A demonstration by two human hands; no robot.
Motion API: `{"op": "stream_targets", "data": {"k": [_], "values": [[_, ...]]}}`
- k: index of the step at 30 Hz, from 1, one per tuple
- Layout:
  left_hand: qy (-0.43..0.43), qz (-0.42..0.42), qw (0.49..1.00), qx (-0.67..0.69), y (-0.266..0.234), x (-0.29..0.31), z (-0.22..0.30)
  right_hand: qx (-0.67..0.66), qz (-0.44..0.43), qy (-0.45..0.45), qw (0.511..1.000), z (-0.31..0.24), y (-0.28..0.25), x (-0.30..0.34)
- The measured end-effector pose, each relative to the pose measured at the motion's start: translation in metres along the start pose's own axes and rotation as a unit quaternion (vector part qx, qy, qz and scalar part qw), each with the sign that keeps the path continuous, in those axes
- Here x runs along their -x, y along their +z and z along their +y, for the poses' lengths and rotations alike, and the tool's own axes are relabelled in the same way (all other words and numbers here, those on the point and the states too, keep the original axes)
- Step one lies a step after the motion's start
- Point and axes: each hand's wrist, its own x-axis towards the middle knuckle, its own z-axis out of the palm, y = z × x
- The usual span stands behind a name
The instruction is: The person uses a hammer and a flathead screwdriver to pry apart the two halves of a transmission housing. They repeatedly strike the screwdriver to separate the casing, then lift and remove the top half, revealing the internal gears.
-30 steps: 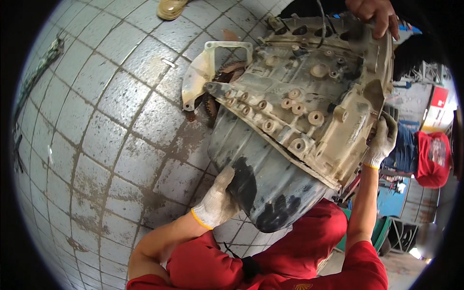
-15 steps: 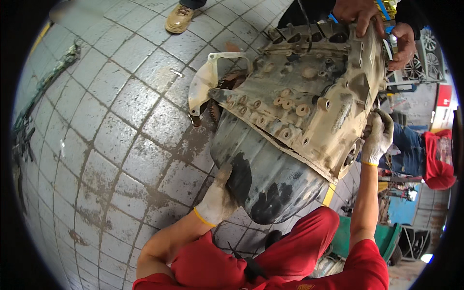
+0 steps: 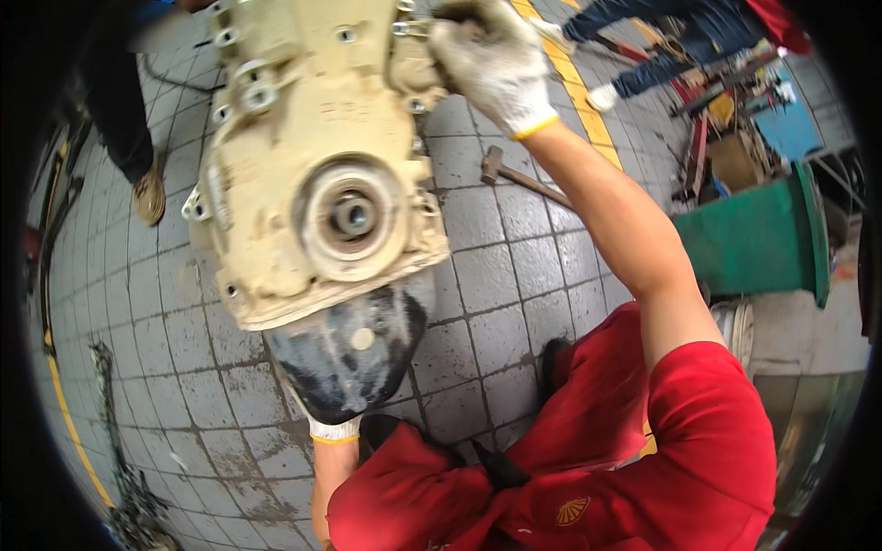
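A dusty, cream-coloured engine (image 3: 276,174) fills the upper left centre, its end face with a round pulley hub (image 3: 354,216) turned towards me. Below it hangs the black oil pan (image 3: 363,363), scuffed, with a pale round spot. High on the engine's right side, my right hand (image 3: 496,64) in a white knit glove is closed round a projecting part; its fingertips are partly hidden and slightly blurred. My left hand (image 3: 333,429), gloved too, is at the underside of the oil pan. Only its cuff and glove edge show, and the pan hides the fingers.
A hammer (image 3: 496,167) lies on the grey tiles right of the engine. A green bin (image 3: 749,241) stands at the right. A co-worker's dark trouser leg (image 3: 119,110) and tan shoe (image 3: 149,195) are at the left. Another person in jeans (image 3: 643,69) stands far right.
The engine has turned, so its end face now points at me and it sits further left. My left hand has slipped from the pan's side to beneath it. The view has swung too.
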Motion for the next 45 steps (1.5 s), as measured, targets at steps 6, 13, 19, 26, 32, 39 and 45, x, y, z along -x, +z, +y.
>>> {"op": "stream_targets", "data": {"k": [6, 13, 19, 26, 32, 39, 45], "values": [[-0.03, -0.164, 0.985, -0.05, 0.01, 0.032, 0.008, -0.084, -0.028, 0.031, 0.996, 0.014, -0.022, 0.011], [-0.171, -0.158, 0.96, 0.157, -0.002, 0.017, 0.024, -0.092, -0.02, 0.038, 0.995, 0.023, -0.032, 0.023], [-0.562, 0.062, 0.378, 0.733, -0.037, -0.015, 0.061, -0.137, 0.006, 0.039, 0.99, 0.021, -0.023, 0.013], [-0.528, 0.097, 0.618, 0.575, -0.1, -0.064, 0.028, -0.196, 0.027, 0.074, 0.977, 0.05, -0.005, 0.025], [-0.169, 0.067, 0.95, 0.252, -0.144, -0.287, 0.077, -0.202, 0.063, 0.073, 0.975, 0.036, 0.006, 0.026], [-0.174, 0.034, 0.984, 0.032, -0.115, -0.424, 0.036, -0.167, 0.094, 0.018, 0.981, 0.034, 0.016, 0.017], [-0.161, 0.041, 0.985, 0.046, -0.116, -0.429, 0.011, -0.259, -0.015, 0.066, 0.963, 0.034, -0.01, 0.018]]}}
